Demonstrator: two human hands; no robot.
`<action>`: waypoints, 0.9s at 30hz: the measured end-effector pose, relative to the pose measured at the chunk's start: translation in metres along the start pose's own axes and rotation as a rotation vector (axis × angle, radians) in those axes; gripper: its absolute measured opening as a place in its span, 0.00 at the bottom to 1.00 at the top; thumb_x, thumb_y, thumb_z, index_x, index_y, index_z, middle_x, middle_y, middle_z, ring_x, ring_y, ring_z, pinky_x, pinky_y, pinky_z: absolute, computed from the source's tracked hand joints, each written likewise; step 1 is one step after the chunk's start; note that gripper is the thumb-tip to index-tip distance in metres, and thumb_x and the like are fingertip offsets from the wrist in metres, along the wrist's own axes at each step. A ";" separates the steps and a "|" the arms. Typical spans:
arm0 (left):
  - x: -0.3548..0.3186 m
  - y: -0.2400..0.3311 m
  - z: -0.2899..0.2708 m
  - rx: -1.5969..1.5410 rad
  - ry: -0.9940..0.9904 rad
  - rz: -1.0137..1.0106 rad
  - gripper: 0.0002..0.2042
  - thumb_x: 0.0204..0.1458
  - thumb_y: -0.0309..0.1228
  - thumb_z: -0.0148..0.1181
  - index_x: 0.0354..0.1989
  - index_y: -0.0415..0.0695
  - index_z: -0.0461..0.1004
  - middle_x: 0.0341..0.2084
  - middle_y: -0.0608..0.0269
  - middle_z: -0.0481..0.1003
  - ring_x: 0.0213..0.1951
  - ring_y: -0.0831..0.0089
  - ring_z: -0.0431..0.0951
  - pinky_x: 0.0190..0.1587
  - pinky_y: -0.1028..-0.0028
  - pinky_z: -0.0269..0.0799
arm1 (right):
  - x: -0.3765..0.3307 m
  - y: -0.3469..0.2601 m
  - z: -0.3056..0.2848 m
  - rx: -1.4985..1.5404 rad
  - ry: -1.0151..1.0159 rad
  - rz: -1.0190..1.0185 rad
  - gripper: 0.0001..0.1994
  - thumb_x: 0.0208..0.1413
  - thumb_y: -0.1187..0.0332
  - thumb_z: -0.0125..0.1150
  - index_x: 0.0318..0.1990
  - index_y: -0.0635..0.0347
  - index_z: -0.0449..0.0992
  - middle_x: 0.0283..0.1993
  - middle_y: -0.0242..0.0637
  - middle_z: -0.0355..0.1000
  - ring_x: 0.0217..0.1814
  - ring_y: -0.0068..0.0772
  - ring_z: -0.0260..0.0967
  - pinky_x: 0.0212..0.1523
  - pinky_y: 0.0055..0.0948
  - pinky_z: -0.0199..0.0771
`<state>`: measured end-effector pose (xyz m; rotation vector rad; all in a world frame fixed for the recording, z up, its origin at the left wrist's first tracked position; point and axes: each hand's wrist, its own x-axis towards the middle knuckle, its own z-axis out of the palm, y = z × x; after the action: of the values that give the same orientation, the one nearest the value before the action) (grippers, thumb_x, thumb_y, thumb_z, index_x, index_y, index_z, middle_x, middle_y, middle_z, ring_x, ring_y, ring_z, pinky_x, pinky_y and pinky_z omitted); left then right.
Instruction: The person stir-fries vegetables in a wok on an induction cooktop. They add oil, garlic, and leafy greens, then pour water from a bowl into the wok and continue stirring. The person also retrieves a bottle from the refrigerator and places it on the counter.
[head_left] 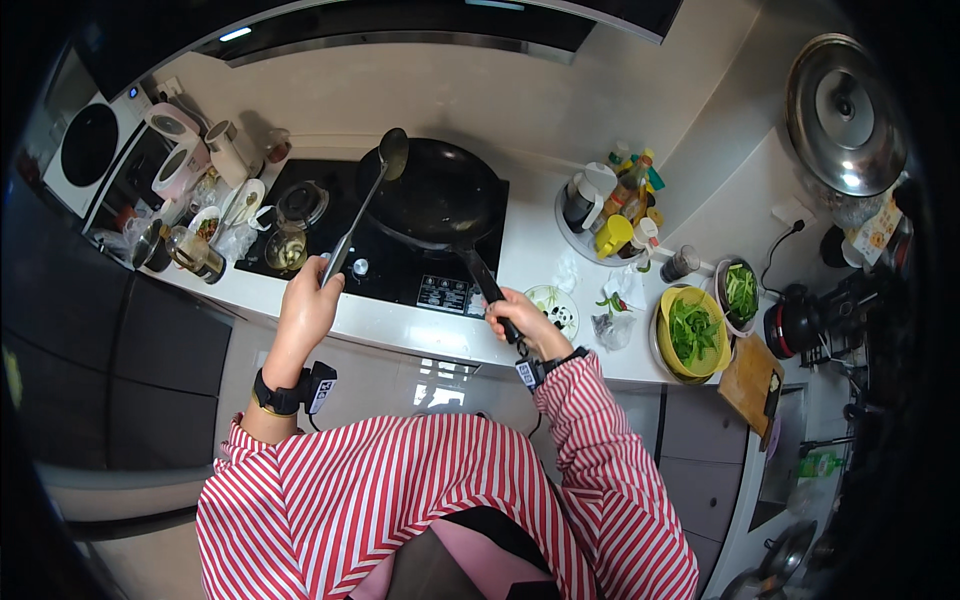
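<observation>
My left hand (pixel 308 305) is closed round the handle of a long metal ladle (pixel 394 153). The ladle slants up and away, its bowl raised at the left rim of a black wok (pixel 440 195). The wok sits on the far right part of a black glass cooktop (pixel 395 275), and its dark inside looks bare. With my right hand (pixel 530 322) I grip the wok's long black handle, which points toward me. Close by that hand is a white plate (pixel 552 308) with small dark and pale pieces on it.
To the right stand a tray of seasoning bottles (pixel 632 190), a yellow basket (pixel 692 330) of leafy greens, a bowl of cut greens (pixel 740 290) and a wooden board (pixel 752 378). On the left are a glass bowl (pixel 287 250), a glass jar (pixel 195 255) and a pink appliance (pixel 180 168).
</observation>
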<state>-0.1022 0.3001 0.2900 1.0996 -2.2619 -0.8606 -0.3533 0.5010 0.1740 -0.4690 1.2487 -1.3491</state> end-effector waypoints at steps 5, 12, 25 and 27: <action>0.006 -0.005 0.007 -0.024 -0.012 -0.016 0.13 0.51 0.31 0.56 0.39 0.34 0.72 0.22 0.56 0.73 0.25 0.70 0.71 0.31 0.71 0.66 | 0.009 -0.036 0.018 -0.001 0.032 0.049 0.04 0.50 0.74 0.51 0.30 0.63 0.64 0.18 0.32 0.64 0.14 0.20 0.60 0.14 0.20 0.63; 0.013 -0.016 0.025 -0.060 0.004 -0.016 0.13 0.50 0.32 0.57 0.38 0.34 0.72 0.17 0.57 0.70 0.21 0.70 0.69 0.27 0.71 0.64 | 0.015 -0.023 0.043 -0.202 0.162 -0.035 0.07 0.47 0.74 0.54 0.30 0.65 0.63 0.20 0.34 0.66 0.16 0.23 0.64 0.14 0.24 0.64; -0.002 -0.006 0.042 -0.054 -0.048 -0.065 0.11 0.53 0.29 0.55 0.40 0.33 0.71 0.21 0.67 0.69 0.24 0.81 0.65 0.27 0.78 0.60 | 0.007 0.037 -0.019 -0.108 0.031 -0.143 0.10 0.48 0.74 0.53 0.35 0.63 0.60 0.22 0.32 0.65 0.17 0.21 0.64 0.18 0.22 0.66; -0.003 -0.002 0.044 -0.060 -0.028 -0.057 0.12 0.52 0.31 0.56 0.39 0.33 0.71 0.20 0.64 0.70 0.24 0.77 0.66 0.28 0.76 0.62 | 0.004 0.025 -0.026 -0.071 0.006 -0.094 0.08 0.49 0.75 0.52 0.34 0.61 0.61 0.22 0.32 0.65 0.18 0.20 0.64 0.18 0.21 0.66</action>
<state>-0.1280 0.3159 0.2580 1.1366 -2.2218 -0.9667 -0.3653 0.5132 0.1424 -0.5803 1.2970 -1.3894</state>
